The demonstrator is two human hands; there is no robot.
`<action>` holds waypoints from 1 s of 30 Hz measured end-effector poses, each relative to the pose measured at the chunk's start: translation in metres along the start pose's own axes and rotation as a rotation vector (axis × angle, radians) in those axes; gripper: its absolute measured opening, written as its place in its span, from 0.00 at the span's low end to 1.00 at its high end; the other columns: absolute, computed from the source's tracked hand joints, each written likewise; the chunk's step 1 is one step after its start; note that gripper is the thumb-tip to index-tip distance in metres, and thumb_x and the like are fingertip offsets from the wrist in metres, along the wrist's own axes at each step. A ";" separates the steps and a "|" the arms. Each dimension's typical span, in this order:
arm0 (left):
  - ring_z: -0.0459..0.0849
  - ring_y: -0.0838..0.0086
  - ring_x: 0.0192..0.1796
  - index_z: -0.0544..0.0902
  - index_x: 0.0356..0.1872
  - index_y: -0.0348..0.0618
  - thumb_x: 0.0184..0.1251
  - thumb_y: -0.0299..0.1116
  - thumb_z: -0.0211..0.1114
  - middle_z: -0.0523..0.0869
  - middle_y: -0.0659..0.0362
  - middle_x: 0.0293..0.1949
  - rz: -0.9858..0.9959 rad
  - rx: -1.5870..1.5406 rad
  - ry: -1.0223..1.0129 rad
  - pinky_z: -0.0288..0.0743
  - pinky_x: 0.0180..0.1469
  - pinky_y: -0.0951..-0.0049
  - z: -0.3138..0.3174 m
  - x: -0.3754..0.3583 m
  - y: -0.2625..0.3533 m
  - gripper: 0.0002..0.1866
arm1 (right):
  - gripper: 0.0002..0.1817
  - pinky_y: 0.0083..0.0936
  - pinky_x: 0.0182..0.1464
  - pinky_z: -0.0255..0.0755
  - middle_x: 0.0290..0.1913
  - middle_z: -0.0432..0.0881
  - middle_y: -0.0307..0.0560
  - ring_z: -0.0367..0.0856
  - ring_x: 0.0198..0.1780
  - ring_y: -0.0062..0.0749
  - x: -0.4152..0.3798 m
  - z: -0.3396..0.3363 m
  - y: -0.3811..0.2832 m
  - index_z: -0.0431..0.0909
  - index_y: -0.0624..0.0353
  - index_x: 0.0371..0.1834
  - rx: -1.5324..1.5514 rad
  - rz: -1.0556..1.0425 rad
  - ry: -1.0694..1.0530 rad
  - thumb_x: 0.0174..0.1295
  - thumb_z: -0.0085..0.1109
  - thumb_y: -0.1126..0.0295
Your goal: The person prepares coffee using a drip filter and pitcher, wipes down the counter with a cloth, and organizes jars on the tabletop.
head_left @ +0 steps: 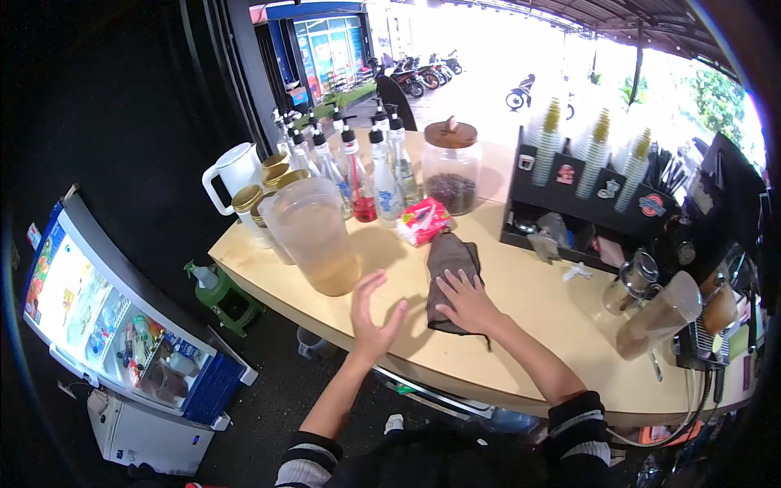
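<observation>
My right hand (468, 302) lies flat with spread fingers on a dark folded cloth (452, 259) on the wooden counter (521, 333). Just left of it, my left hand (376, 325) is raised near the counter's front edge, thumb and fingers apart, holding nothing. Beyond that hand stands a large translucent plastic pitcher (313, 232) with a little cloudy liquid at its bottom. A red and pink packet (425, 222) touches the far end of the cloth.
Several pump bottles (386, 179), a white jug (236, 175) and a lidded glass jar (451, 175) line the back. On the right are a black cup organizer (561, 187) and a tilted clear container (659, 317). A lit display fridge (122, 317) stands on the floor at left.
</observation>
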State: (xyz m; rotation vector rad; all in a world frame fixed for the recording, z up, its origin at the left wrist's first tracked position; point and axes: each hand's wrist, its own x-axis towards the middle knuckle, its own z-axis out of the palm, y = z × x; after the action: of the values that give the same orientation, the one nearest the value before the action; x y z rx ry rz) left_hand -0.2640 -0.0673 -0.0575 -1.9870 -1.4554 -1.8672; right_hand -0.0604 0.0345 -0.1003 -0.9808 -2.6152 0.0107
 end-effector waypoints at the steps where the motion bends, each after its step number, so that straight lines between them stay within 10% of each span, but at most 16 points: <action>1: 0.75 0.56 0.60 0.74 0.55 0.37 0.54 0.26 0.71 0.77 0.48 0.55 -0.003 -0.002 0.000 0.66 0.64 0.60 -0.013 0.004 -0.014 0.26 | 0.33 0.50 0.66 0.60 0.69 0.63 0.63 0.61 0.70 0.57 0.012 0.008 -0.008 0.62 0.62 0.70 -0.102 0.019 -0.029 0.68 0.49 0.51; 5: 0.66 0.59 0.67 0.67 0.61 0.36 0.59 0.26 0.66 0.69 0.47 0.63 0.099 0.070 0.341 0.58 0.68 0.59 -0.062 0.022 -0.076 0.29 | 0.27 0.50 0.53 0.68 0.52 0.78 0.58 0.79 0.49 0.52 0.076 -0.030 -0.029 0.73 0.65 0.54 -0.020 0.213 -0.259 0.62 0.56 0.52; 6: 0.66 0.59 0.67 0.67 0.61 0.36 0.59 0.26 0.66 0.69 0.47 0.63 0.099 0.063 0.338 0.58 0.68 0.59 -0.072 0.034 -0.087 0.29 | 0.23 0.49 0.45 0.71 0.44 0.79 0.54 0.81 0.40 0.50 0.088 -0.012 -0.019 0.74 0.64 0.47 0.035 0.161 0.074 0.58 0.61 0.56; 13: 0.57 0.60 0.73 0.56 0.71 0.34 0.77 0.33 0.44 0.57 0.45 0.72 -0.213 -0.197 0.247 0.48 0.74 0.63 -0.120 0.111 -0.154 0.26 | 0.16 0.44 0.47 0.75 0.48 0.77 0.53 0.79 0.48 0.51 0.155 0.033 -0.010 0.76 0.61 0.46 0.129 0.433 0.258 0.56 0.62 0.67; 18: 0.78 0.71 0.46 0.65 0.65 0.35 0.77 0.39 0.49 0.79 0.56 0.44 -0.301 -0.159 0.090 0.73 0.51 0.70 -0.137 0.132 -0.189 0.23 | 0.06 0.44 0.45 0.75 0.42 0.77 0.52 0.79 0.45 0.51 0.158 0.040 -0.002 0.76 0.63 0.35 0.090 0.420 0.281 0.56 0.57 0.73; 22: 0.63 0.90 0.19 0.75 0.35 0.44 0.72 0.45 0.58 0.69 0.72 0.20 -0.392 -0.501 0.041 0.55 0.20 0.87 -0.145 0.134 -0.180 0.14 | 0.04 0.43 0.44 0.73 0.39 0.77 0.53 0.79 0.43 0.52 0.147 0.017 -0.009 0.75 0.62 0.33 0.158 0.361 0.377 0.56 0.57 0.75; 30: 0.61 0.93 0.19 0.73 0.28 0.49 0.67 0.41 0.65 0.67 0.74 0.19 -0.534 -0.594 0.190 0.48 0.19 0.86 -0.143 0.113 -0.143 0.13 | 0.06 0.40 0.42 0.73 0.38 0.76 0.51 0.79 0.41 0.51 0.055 -0.036 -0.027 0.74 0.63 0.34 0.369 0.316 0.540 0.56 0.60 0.77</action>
State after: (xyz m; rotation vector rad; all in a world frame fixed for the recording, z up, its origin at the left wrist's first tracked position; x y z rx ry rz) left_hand -0.4820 -0.0087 -0.0055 -1.6111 -1.6230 -2.9087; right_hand -0.1046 0.0449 -0.0454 -1.0681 -1.8700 0.2592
